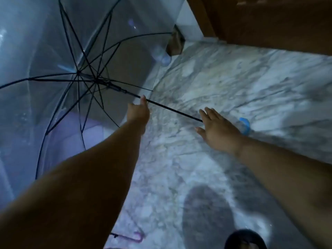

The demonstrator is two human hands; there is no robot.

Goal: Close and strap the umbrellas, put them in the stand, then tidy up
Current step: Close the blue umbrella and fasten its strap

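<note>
The open clear umbrella [53, 69] lies left of the door [269, 20], left hand [139, 110] pinching its thin stiff shaft [172, 109], right hand [218, 131] spread open near the blue handle [245, 124], the best grip, I think.

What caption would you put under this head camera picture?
Left hand grips the shaft of an open clear umbrella; open right hand reaches for its blue handle.

Mottled white-grey marble floor [224, 72], thin pink curved-handled item [133, 237] lying near, dark slipper toe [244, 239] near right
</note>
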